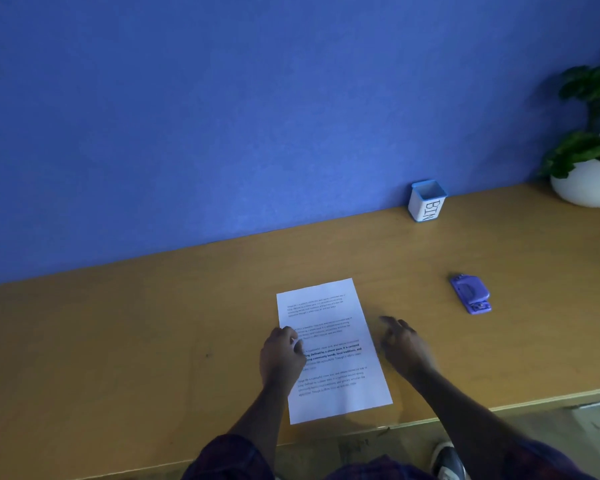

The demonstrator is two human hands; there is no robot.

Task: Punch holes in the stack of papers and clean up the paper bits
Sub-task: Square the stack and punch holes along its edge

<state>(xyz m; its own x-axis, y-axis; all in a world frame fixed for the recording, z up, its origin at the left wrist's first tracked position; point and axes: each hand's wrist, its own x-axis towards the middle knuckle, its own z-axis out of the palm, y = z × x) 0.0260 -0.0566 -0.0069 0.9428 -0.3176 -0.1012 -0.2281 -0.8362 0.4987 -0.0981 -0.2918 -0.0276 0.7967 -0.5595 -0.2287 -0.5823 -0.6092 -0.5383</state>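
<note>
Left hand: your left hand reaches in from 6 o'clock with the forearm nearly straight up the frame; the fingers are curled and it rests on the left edge of the stack of papers, knuckles up. Whether it pinches the sheets or only presses on them cannot be told.
Right hand: your right hand comes in from 5 o'clock, palm down, fingers loosely spread and pointing toward 11 o'clock. It holds nothing and sits just beside the right edge of the papers; contact with them is unclear.
Hidden or unclear: your left hand covers part of the printed text along the left margin. The print is too small to read, and the thickness of the stack cannot be judged. Both sleeves are cut off at the bottom edge. A potted plant at 2 o'clock is cut by the right edge.
Papers: they lie flat on the worktop, between your two hands, slightly rotated, near the front edge.
Hole punch: the purple hole punch sits at 2 o'clock from your right hand, well apart from it.
Bin: a small white container marked BIN stands at 1 o'clock against the blue wall, far from both hands.
</note>
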